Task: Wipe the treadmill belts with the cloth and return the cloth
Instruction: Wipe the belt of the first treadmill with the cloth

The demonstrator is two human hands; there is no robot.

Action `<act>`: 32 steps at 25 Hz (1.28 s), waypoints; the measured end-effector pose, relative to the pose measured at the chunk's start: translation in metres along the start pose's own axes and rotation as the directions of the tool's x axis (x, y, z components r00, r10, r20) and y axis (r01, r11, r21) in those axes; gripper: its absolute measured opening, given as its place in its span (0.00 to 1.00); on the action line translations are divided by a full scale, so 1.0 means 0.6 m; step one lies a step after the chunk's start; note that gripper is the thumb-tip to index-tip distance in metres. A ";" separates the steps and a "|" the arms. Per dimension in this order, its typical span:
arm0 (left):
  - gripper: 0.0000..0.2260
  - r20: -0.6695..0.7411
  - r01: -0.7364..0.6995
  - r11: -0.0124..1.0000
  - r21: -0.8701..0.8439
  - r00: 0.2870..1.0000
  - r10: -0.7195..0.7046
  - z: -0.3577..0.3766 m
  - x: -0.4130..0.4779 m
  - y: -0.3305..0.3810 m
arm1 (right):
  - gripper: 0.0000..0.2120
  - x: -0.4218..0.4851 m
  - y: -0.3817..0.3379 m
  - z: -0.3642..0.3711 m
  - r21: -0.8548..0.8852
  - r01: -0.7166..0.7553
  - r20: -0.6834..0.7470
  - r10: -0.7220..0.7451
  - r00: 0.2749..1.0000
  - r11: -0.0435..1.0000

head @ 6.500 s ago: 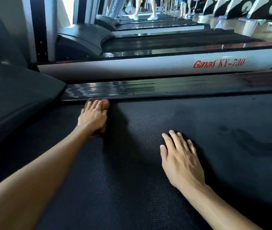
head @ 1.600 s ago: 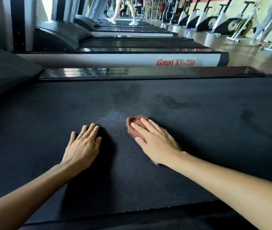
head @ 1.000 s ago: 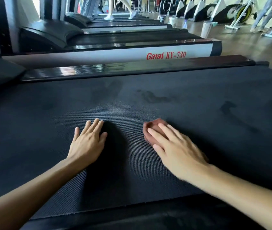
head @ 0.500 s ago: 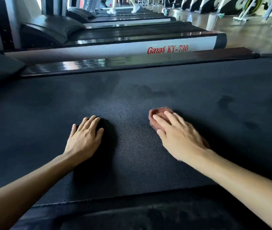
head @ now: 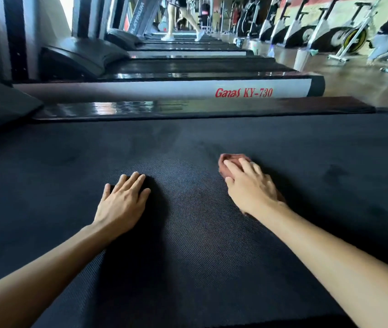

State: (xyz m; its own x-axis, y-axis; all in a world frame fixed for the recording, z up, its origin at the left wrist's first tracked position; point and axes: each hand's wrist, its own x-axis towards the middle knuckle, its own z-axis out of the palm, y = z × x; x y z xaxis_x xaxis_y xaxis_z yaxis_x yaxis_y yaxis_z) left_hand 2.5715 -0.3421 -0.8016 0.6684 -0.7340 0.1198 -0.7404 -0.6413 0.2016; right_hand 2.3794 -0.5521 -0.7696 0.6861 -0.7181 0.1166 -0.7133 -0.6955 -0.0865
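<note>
Both hands are down on the dark textured treadmill belt (head: 188, 245). Left hand (head: 123, 202) lies flat, palm down, fingers straight and together, holding nothing, resting directly on the belt left of centre. Right hand (head: 251, 188) lies flat on top of the reddish-brown cloth (head: 232, 160), fingers extended over it and pressing it into the belt. It's a flat press, not a pinch or a fist. The cloth is bunched under the palm; only its far edge shows past the fingertips, plus a sliver by the wrist. It sits on the belt right of centre, well apart from the left hand. Faint darker smears show on the belt beyond and to the right of the cloth. The glossy black side rail (head: 188, 109) runs along the belt's far edge. Just beyond it is the next treadmill, its silver side panel (head: 140, 89) lettered "Ganas KY-730" in red. More treadmills line up behind it, and a person's legs (head: 183, 22) in white shoes are on one far back. A row of exercise bikes (head: 330, 31) stands on the wood floor (head: 354, 76) at upper right.
</note>
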 end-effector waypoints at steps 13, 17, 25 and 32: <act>0.20 -0.064 -0.051 0.997 0.058 0.996 0.054 0.000 0.096 -0.025 | 0.23 0.228 -0.128 0.044 0.090 0.123 0.030 -0.126 0.992 0.988; 0.24 -0.012 -0.044 0.998 0.048 0.999 0.045 0.008 0.152 -0.035 | 0.23 0.160 -0.070 0.042 -0.057 -0.089 -0.037 0.087 0.996 0.994; 0.21 -0.019 -0.015 0.997 0.070 1.000 0.016 0.015 0.247 -0.037 | 0.23 0.315 -0.151 0.051 0.114 0.363 0.077 -0.372 0.925 0.925; 0.25 -0.067 0.043 0.998 0.047 0.997 -0.040 0.038 0.302 -0.047 | 0.24 0.260 -0.088 0.072 -0.023 0.122 -0.136 -0.124 0.983 0.992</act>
State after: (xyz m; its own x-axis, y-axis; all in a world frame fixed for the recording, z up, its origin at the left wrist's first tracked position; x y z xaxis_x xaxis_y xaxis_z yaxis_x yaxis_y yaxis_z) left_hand 2.7120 -0.4619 -0.8076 0.7008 -0.6911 0.1766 -0.7133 -0.6823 0.1605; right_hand 2.5304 -0.6285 -0.7894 0.7433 -0.6165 0.2597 -0.6276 -0.7770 -0.0486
